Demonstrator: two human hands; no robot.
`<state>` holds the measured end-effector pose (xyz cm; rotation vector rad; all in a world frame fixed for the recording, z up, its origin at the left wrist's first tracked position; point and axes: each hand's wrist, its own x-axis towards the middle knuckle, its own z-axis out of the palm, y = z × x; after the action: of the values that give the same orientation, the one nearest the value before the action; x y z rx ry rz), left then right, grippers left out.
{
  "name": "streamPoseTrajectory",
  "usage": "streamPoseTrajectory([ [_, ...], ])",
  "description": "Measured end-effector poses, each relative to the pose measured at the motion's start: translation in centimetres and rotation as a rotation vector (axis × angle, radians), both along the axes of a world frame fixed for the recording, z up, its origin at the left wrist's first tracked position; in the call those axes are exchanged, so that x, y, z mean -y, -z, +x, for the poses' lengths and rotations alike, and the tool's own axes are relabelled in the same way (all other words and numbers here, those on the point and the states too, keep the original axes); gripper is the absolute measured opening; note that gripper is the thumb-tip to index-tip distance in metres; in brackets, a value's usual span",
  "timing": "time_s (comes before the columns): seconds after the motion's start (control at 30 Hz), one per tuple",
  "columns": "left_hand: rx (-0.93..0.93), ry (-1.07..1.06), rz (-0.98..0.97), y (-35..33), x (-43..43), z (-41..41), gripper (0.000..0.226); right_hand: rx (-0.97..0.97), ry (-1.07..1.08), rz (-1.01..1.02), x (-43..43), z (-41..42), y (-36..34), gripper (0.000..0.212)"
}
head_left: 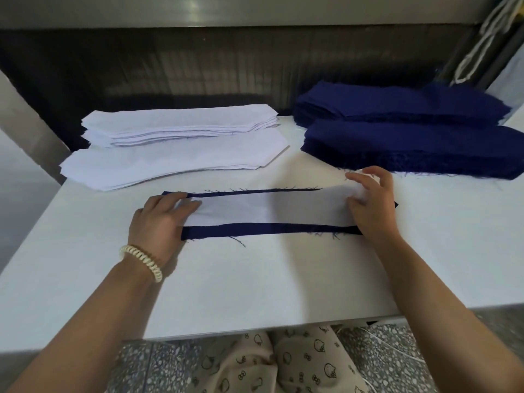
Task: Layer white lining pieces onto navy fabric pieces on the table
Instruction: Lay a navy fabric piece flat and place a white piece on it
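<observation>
So, one white lining piece (269, 207) lies lengthwise on top of a navy fabric piece (255, 229) on the bench (255, 285). Navy shows as a thin strip along the lining's far edge and a wider strip along its near edge, so I'd judge it's laid on but not yet squared up. Left hand (158, 219) is at the navy piece's left end, fingers straight and flat, pressing the lining end down and gripping nothing. Right hand (371, 205) is at the navy piece's right end, fingers loosely bent, thumb and forefinger tips on the lining's end; pinch or plain press, can't tell. Beyond the navy piece to the far left is a stack of white lining pieces (175, 148), and to the far right a stack of navy pieces (411, 137) with frayed edges. On handling, both layers look thin, light and limp. The lining will likely slide on the navy and buckle if shoved from one end, and the loose navy threads may snag. Best hold is probably the two short ends: flat fingertips, light tension between the hands, then smooth from the middle outward without dragging the navy.
</observation>
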<state>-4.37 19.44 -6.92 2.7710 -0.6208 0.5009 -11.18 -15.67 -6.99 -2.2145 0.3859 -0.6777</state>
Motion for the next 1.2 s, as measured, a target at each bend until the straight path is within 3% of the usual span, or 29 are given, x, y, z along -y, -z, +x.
streamPoseTrajectory([
  [0.13,0.116,0.083,0.022,0.2,-0.7,0.2,0.038,-0.007,0.004,-0.035,0.5,0.0,0.0,0.041],
  [0.2,0.127,0.133,0.028,0.3,-1.0,0.3,0.044,-0.023,0.01,-0.05,0.8,-0.1,0.1,0.041],
  [0.63,0.034,0.225,0.017,-0.1,-1.7,0.5,0.056,-0.15,0.044,-0.127,1.2,-0.3,-0.1,0.047],
  [0.83,0.033,0.282,0.044,-0.2,-2.5,0.9,0.053,-0.201,0.051,-0.15,2.0,-0.1,-0.2,0.038],
  [1.2,0.042,0.266,0.082,-0.8,-2.7,0.8,0.049,-0.144,0.056,-0.095,1.8,-0.7,-0.3,0.038],
])
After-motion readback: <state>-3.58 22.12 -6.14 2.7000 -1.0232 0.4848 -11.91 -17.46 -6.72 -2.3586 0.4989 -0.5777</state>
